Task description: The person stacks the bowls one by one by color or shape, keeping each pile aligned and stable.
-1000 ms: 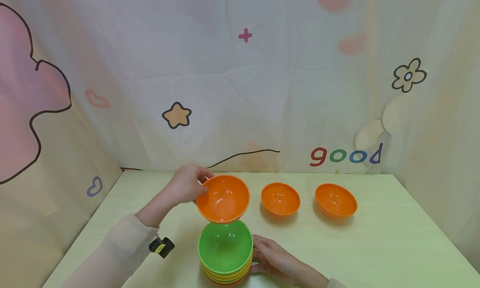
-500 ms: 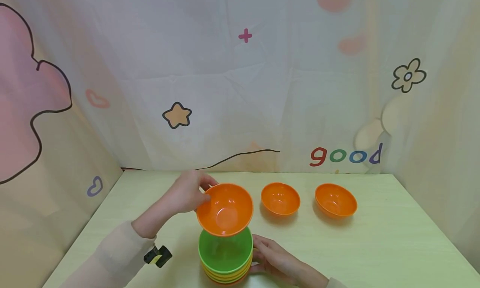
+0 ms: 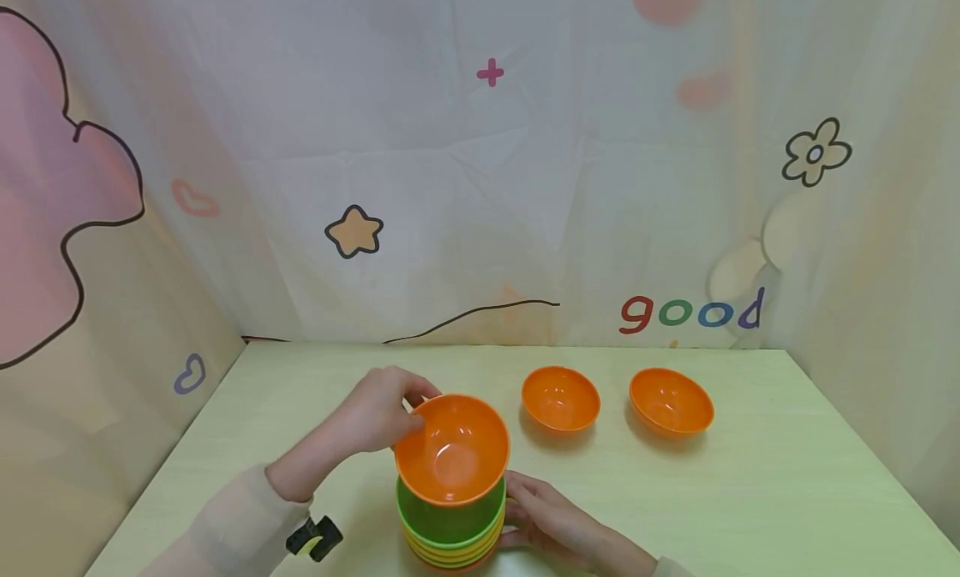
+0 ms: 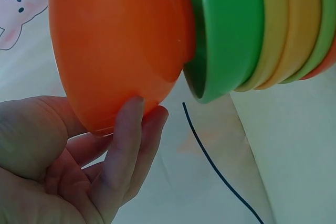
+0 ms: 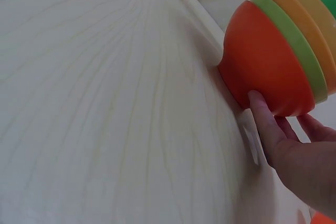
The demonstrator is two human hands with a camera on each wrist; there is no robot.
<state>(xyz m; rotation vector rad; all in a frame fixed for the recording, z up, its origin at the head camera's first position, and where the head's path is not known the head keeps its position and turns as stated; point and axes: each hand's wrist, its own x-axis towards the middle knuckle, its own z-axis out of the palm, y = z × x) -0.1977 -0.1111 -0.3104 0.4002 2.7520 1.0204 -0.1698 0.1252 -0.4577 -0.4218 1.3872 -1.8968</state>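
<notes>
My left hand point(image 3: 382, 410) pinches the rim of an orange bowl point(image 3: 453, 448), thumb inside and fingers on its outer wall. That bowl is tilted over a stack of bowls whose top one is a green bowl point(image 3: 450, 523). In the left wrist view the foot of the orange bowl point(image 4: 121, 45) sits at the mouth of the green bowl point(image 4: 231, 35); whether they touch is unclear. My right hand point(image 3: 551, 519) rests against the stack's right side. In the right wrist view its fingers point(image 5: 268, 127) touch the orange bottom bowl point(image 5: 260, 59), under light green and yellow ones.
Two more orange bowls stand upright behind the stack to the right: a nearer-centre bowl point(image 3: 561, 400) and a farther-right bowl point(image 3: 671, 402). The pale table point(image 3: 787, 477) meets a printed curtain point(image 3: 450, 227) at the back and sides.
My left hand has lowered the orange bowl toward me, down over the stack, so it covers more of the green bowl. The right hand and the stack have stayed still.
</notes>
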